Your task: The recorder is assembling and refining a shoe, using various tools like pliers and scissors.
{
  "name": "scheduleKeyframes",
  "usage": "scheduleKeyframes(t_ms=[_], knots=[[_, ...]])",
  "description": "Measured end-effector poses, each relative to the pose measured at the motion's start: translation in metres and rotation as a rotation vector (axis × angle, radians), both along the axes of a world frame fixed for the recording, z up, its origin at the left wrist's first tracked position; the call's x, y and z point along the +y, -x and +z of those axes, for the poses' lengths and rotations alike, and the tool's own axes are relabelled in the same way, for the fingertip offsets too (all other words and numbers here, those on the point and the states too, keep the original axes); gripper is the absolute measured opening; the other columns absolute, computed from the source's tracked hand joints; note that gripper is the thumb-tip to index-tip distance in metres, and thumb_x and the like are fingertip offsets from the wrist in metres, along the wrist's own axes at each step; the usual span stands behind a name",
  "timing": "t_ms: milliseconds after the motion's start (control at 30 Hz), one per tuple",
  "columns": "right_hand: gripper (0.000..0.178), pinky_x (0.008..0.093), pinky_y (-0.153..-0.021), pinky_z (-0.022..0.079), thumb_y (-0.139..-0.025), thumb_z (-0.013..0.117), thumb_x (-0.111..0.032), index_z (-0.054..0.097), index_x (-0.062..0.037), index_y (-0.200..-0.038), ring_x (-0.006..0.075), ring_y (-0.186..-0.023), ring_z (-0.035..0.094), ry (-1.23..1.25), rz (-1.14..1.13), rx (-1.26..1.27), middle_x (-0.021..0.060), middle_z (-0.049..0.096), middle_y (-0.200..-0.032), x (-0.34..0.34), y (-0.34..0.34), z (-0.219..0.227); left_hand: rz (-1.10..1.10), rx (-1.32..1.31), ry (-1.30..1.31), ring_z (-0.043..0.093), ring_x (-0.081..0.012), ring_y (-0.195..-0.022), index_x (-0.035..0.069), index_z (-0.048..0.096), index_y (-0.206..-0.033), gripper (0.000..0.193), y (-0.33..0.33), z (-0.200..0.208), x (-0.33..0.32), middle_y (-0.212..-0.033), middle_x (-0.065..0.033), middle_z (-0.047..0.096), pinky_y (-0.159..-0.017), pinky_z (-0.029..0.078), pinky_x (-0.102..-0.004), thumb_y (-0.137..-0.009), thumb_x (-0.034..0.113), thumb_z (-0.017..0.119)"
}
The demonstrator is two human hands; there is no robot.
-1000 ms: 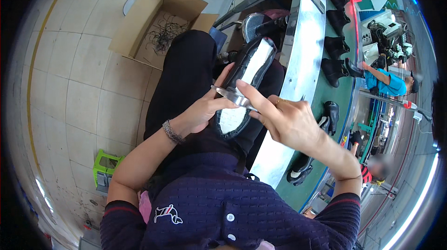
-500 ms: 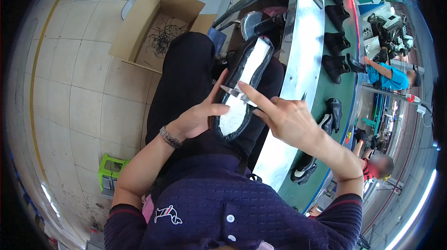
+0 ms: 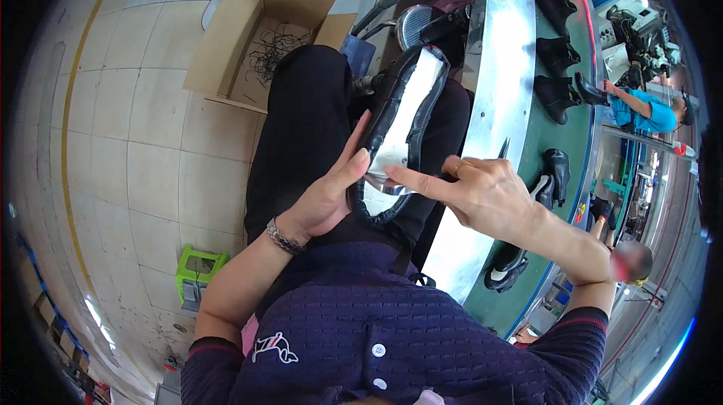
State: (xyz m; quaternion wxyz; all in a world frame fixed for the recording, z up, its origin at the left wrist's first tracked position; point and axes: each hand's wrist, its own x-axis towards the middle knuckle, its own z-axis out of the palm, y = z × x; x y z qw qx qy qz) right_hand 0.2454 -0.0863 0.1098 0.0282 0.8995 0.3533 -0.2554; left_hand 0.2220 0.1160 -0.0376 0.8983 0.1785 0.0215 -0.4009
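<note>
A black shoe upper [image 3: 416, 88] lies bottom up over my lap, its toe pointing away and the white insole board [image 3: 399, 122] facing me. My left hand [image 3: 331, 186] grips the shoe's left side near the heel, thumb on the edge and fingers along it. My right hand [image 3: 482, 190] is over the heel part, index finger stretched out and the other fingers curled. Under that finger a shiny metal tool [image 3: 388, 183], blade-like, lies across the board. Its exact kind is blurred, and its far end is hidden by my right hand.
An open cardboard box [image 3: 218, 55] with dark thin scraps stands on the tiled floor, left of my knee. A metal-edged bench [image 3: 493, 66] runs along my right; black boots [image 3: 555, 58] and shoes [image 3: 557, 171] sit on its green belt. A green stool [image 3: 197, 269] stands at left. Co-workers are beyond the bench.
My right hand and the metal tool have shifted toward the heel. My left thumb has moved up to the shoe's edge. The whole view has shifted slightly.
</note>
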Motion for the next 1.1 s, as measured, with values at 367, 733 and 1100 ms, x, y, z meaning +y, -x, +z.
scheduleKeyframes(t_ms=[367,733,1100], knots=[[0.068,0.0296,-0.034,0.042,-0.085,0.063,-0.009,0.041,-0.0306,-0.146,0.0154,-0.045,0.056,-0.408,0.022,-0.109,0.0035,0.057,-0.064,0.028,-0.004,0.011,0.199,-0.418,-0.487,0.039,-0.0188,-0.133,0.010,0.008,-0.156,0.079,0.012,-0.021,-0.014,-0.149,-0.0128,0.034,-0.110,0.032,-0.0337,-0.097,0.025,0.059],[0.084,0.0276,-0.033,0.043,-0.082,0.062,-0.012,0.022,-0.0374,-0.153,0.0134,-0.047,0.055,-0.121,-0.017,-0.157,0.0051,0.049,-0.061,0.015,0.022,-0.032,-0.303,-0.212,-0.429,0.062,-0.0124,-0.096,0.003,0.056,-0.125,0.054,0.007,-0.012,0.004,-0.109,-0.0057,0.066,-0.086,0.051,-0.0277,-0.077,0.008,0.080],[0.068,0.0420,-0.048,0.050,-0.093,0.058,-0.020,0.024,-0.0264,-0.152,0.0315,-0.050,0.063,-0.192,-0.385,0.059,0.0122,0.064,-0.064,-0.003,-0.030,-0.018,-0.257,-0.100,-0.420,0.048,-0.0157,-0.120,0.009,0.024,-0.148,0.093,-0.069,0.010,-0.009,-0.130,-0.0040,0.048,-0.100,0.042,-0.0326,-0.075,0.009,0.082]])
